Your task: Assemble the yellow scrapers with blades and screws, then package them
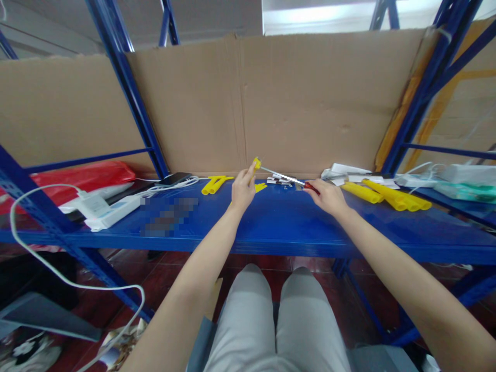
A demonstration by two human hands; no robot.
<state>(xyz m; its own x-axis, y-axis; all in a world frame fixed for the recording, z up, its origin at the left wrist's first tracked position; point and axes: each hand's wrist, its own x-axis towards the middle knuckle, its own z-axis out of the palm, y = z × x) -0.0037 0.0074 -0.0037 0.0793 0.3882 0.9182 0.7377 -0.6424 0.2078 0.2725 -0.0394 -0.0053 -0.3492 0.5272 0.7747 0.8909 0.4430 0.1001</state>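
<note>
Grey-trousered thighs (242,320) sit closest, knees just below the front edge of the blue shelf (287,219), and above them both my hands are busy! Left hand (243,190) first: fingertips drawn together, pinching a small yellow piece (257,164) that pokes up above them, out over the back half of the shelf. Across to the right hand (326,195), fingers wrapped firmly around the red handle of a screwdriver (284,177), its bright shaft slanting up and leftward, straight at that yellow piece! Shaft end and piece look to meet; whether the tip sits inside, I cannot tell.

Beneath the shaft, near the back edge, lie little dark-and-silver parts (279,180), too small to make out. Another yellow piece (261,187) shows just beside my left hand. Further left, two yellow tubes (212,186) rest towards the back edge; over at the right end, a row of longer yellow tubes (391,196). And at the front left corner, a white power strip (112,213).
</note>
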